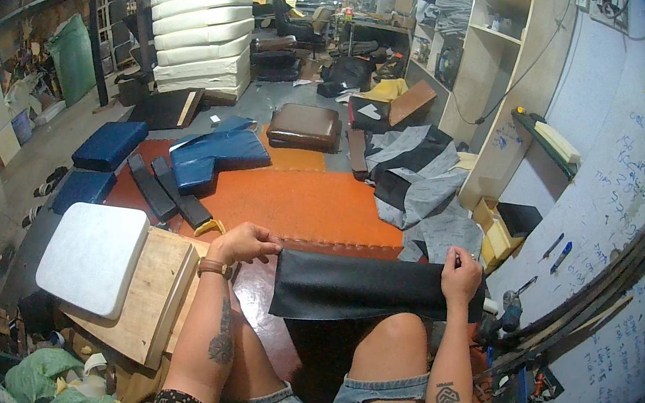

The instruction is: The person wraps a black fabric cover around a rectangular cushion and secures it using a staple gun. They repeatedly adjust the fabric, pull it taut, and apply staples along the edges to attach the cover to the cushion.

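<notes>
Seated worker stretching a black rectangular sheet of leatherette [364,287] across the knees, at 6 o'clock of the view. The left hand [242,243] pinches the sheet's upper left corner, fingers closed on its edge; the right hand [461,276] grips the upper right corner, fingers curled shut around it. At 8 o'clock, just beside the left forearm, a white square foam cushion [93,256] lies on a pale plywood board [153,293]. Beyond the sheet, toward 12 o'clock, an orange rubber floor mat [298,202] carries blue vinyl cushion covers [213,155] and a brown padded seat cushion [304,126]. A stack of white foam slabs [200,19] rises at 11 o'clock. At 3 o'clock, a pale blue wall bearing handwritten blue notes [629,187]; beside it, open wooden shelving [488,52].
</notes>
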